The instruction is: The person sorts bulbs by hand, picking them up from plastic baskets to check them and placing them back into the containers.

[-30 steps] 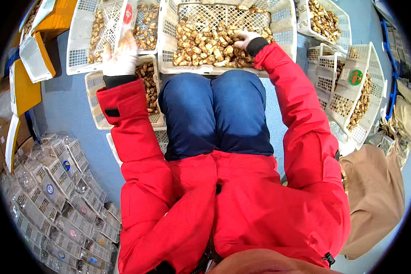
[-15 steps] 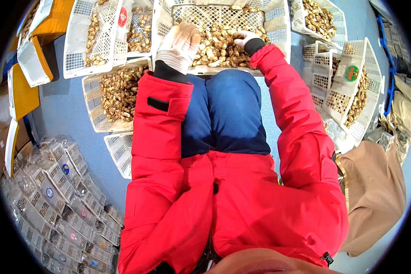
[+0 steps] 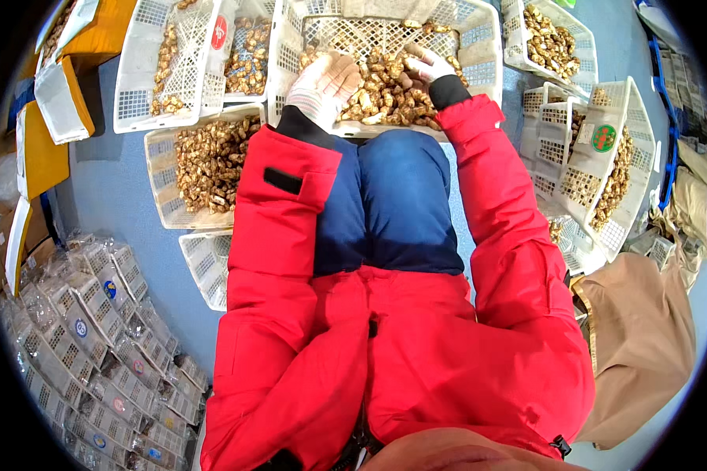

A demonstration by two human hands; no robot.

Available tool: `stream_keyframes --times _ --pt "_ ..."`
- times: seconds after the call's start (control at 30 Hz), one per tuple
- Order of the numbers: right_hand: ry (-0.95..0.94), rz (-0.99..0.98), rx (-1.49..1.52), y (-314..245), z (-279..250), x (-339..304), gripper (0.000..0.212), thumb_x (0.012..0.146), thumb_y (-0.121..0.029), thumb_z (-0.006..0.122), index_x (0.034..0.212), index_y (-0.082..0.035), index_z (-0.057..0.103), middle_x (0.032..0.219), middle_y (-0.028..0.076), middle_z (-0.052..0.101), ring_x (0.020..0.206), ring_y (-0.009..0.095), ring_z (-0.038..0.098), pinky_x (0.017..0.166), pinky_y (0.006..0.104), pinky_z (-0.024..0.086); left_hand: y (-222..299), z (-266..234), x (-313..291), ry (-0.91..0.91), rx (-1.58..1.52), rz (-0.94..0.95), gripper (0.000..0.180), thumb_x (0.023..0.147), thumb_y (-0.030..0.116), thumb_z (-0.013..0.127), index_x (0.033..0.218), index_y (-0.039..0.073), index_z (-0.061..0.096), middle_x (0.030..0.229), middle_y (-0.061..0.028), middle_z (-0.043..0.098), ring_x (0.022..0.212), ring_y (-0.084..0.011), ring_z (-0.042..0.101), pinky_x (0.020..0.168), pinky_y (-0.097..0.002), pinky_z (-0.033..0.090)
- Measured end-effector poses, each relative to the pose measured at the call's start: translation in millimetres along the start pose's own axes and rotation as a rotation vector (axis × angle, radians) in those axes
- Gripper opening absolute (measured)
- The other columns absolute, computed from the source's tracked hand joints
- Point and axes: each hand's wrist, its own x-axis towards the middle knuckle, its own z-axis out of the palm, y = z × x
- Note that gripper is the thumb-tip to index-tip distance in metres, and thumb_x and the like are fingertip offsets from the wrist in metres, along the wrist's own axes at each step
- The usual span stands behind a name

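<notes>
While both gloved, left hand (image 3: 324, 82) open on mushrooms (image 3: 385, 90); right hand (image 3: 426, 64) grip unclear.

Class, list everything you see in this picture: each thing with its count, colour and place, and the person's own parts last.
Centre basket: one, white, top middle, holding brown mushrooms.
Other baskets: several, white, left and right, most with brown mushrooms.
Packed trays: many, clear-wrapped, lower left.
Cardboard boxes: a few, orange and white, upper left.
Floor: blue.
Tan cloth: one, lower right.
Jacket: red.
Trousers: blue.
Left hand: white glove, on the mushrooms.
Right hand: white glove, in the mushrooms.
</notes>
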Motion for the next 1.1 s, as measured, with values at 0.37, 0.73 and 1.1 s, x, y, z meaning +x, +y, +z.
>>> stream_keyframes --times 0.37,0.73,1.1 --pt "-0.007 -0.255 0.212 -39 67 -47 0.042 0.077 -0.015 0.06 0.114 0.001 0.047 0.099 0.008 0.055 0.085 0.015 0.056 0.072 0.0256 0.046 -9 49 -18 -0.389 -0.133 -0.003 0.053 0.083 0.052 0.034 0.119 0.014 0.043 0.125 -0.0053 0.041 0.118 -0.0247 0.032 0.088 -0.061 0.028" --pt "0.021 -0.218 -0.037 -42 84 -45 0.046 0.075 -0.017 0.062 0.113 0.003 0.046 0.092 0.011 0.058 0.075 0.014 0.058 0.065 0.0247 0.048 -2 38 -17 -0.407 -0.086 0.053 0.058 0.081 0.057 0.034 0.119 0.015 0.043 0.127 -0.007 0.038 0.118 -0.0218 0.032 0.09 -0.0524 0.029" --pt "-0.137 -0.15 0.283 -33 85 -43 0.05 0.08 -0.024 0.056 0.123 -0.006 0.038 0.078 0.0 0.049 0.07 0.01 0.052 0.068 0.0264 0.046 -5 48 -20 -0.33 -0.089 0.054 0.058 0.083 0.054 0.034 0.117 0.009 0.044 0.121 -0.0098 0.044 0.117 -0.0233 0.035 0.094 -0.0558 0.024"
